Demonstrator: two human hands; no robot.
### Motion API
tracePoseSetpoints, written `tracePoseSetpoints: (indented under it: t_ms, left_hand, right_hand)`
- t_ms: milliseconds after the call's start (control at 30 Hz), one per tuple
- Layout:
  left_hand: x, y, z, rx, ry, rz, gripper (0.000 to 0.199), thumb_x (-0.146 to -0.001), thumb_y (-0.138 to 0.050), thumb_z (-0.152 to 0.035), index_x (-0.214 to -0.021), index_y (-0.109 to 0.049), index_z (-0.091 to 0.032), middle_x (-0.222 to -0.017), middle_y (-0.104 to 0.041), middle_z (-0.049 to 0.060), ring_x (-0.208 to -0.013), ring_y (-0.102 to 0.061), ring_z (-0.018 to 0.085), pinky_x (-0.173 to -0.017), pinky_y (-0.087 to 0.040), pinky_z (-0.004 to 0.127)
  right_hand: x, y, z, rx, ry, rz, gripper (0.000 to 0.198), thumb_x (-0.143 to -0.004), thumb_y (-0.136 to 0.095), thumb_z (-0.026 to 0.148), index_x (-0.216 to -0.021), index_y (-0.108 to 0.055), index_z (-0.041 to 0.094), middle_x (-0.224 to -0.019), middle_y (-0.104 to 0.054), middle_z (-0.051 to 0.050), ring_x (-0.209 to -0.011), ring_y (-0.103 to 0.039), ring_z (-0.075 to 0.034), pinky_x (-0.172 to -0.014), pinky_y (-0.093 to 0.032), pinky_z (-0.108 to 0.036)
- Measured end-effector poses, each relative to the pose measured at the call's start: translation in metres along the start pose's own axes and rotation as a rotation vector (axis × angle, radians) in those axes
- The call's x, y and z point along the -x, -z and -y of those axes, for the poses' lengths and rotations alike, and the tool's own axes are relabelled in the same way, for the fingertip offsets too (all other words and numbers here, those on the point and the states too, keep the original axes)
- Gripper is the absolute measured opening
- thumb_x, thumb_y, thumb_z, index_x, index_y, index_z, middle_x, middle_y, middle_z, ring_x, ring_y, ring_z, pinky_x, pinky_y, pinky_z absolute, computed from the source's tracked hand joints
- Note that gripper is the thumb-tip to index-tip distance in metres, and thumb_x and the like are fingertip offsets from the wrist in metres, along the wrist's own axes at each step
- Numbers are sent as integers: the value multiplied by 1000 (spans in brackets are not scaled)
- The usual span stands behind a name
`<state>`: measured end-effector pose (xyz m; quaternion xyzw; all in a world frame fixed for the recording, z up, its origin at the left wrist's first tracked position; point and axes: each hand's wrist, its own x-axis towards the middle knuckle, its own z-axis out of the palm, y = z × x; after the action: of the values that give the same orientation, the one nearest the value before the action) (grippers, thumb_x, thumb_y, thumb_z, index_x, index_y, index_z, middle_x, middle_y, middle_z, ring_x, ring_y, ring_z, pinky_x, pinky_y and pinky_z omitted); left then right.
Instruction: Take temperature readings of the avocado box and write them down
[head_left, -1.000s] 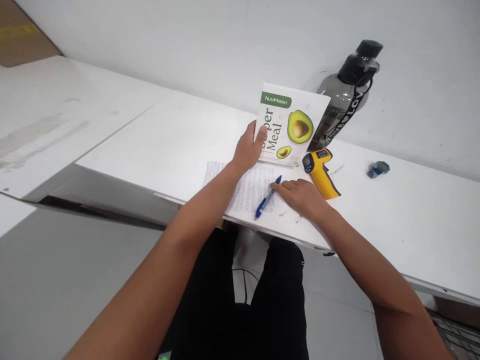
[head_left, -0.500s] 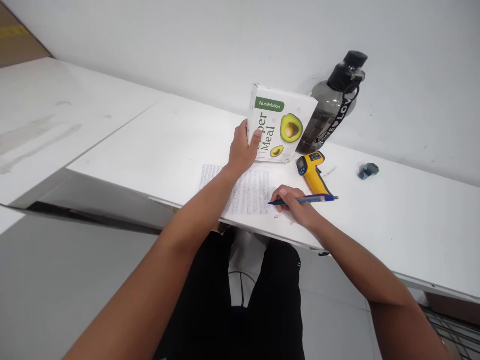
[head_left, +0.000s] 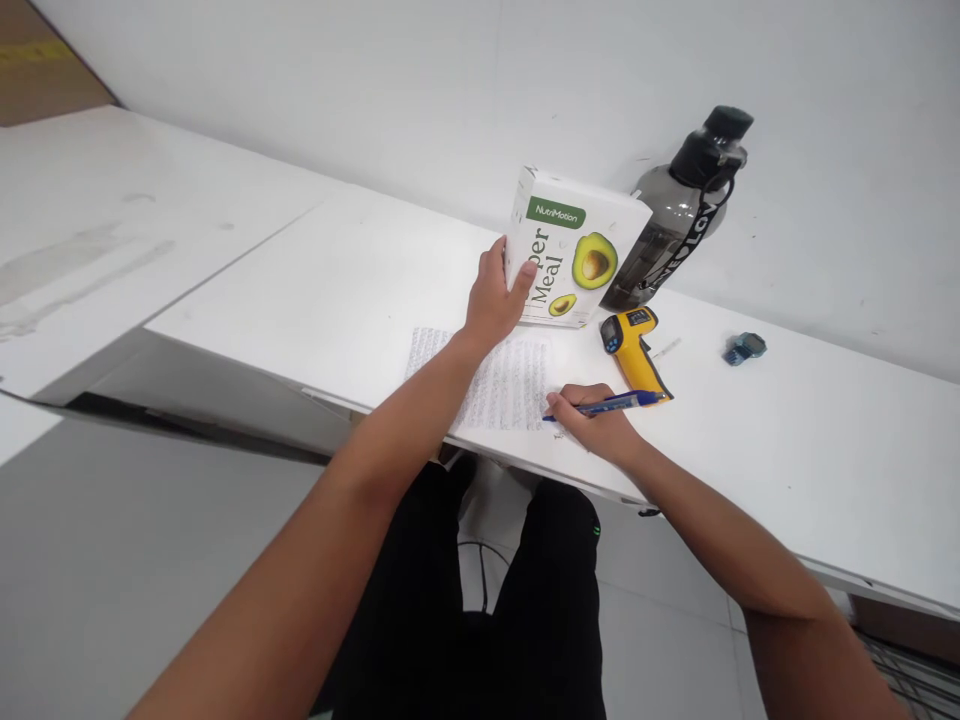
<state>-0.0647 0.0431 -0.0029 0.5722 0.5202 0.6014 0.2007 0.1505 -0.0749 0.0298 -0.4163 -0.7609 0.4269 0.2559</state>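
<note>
A white box (head_left: 559,255) with avocado pictures and the words "NutriMotion" and "Meal" stands upright on the table. My left hand (head_left: 496,298) grips its lower left side, thumb across the front. In my right hand (head_left: 596,420) is a blue pen (head_left: 619,403), its tip down at the right edge of a sheet covered in dense handwriting (head_left: 506,385). Part of that sheet lies beneath my left forearm. Just beyond the right hand rests a yellow infrared thermometer gun (head_left: 636,350).
A dark, see-through water bottle (head_left: 675,215) with a black cap stands behind the box, by the wall. Farther right lies a small blue-green device (head_left: 745,348). The white table's (head_left: 825,450) front edge runs just above my knees.
The view has shifted slightly, so most things sit a little farther right. My right hand has tilted the pen, and its tip is slightly lower. The left hand still holds the box.
</note>
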Motion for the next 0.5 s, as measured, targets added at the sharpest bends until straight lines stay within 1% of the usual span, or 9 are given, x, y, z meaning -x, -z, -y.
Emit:
tracePoseSetpoints:
  t_ms: [200, 333, 433, 500]
  left_hand:
    - [-1, -1, 3, 4, -8, 7, 87, -88, -46, -90, -151, -47, -30, -152, -57, 17, -151, -49, 36, -125, -41, 51]
    - [-1, -1, 4, 11, -9, 4, 86, -88, -46, -89, -151, -47, -30, -152, -57, 17, -151, -49, 36, -125, -41, 51]
    - [-1, 0, 2, 6, -2, 6, 87, -88, -46, -90, -151, -47, -30, -152, -57, 17, -151, -49, 36, -125, -41, 51]
    - [-1, 0, 1, -1, 14, 8, 88, -88, -45, -90, -150, -47, -29, -152, -57, 18, -150, -50, 37, -125, -41, 52]
  right_hand:
    - [-1, 1, -4, 20, 12, 39, 54, -92, -65, 61, -56, -50, 24, -55, -62, -2, -59, -58, -17, -57, -47, -31]
    - [0, 1, -4, 18, 8, 21, 53, -94, -62, 60, -58, -50, 24, -60, -64, -3, -62, -60, -18, -60, -48, -31]
    - [0, 1, -4, 41, 15, -6, 54, -95, -60, 59, -56, -43, 25, -58, -59, -2, -60, -58, -17, -58, -45, -31]
    - [0, 1, -4, 50, 26, 12, 55, -95, -60, 58, -56, -39, 25, -55, -56, -1, -58, -55, -17, -57, -42, -30]
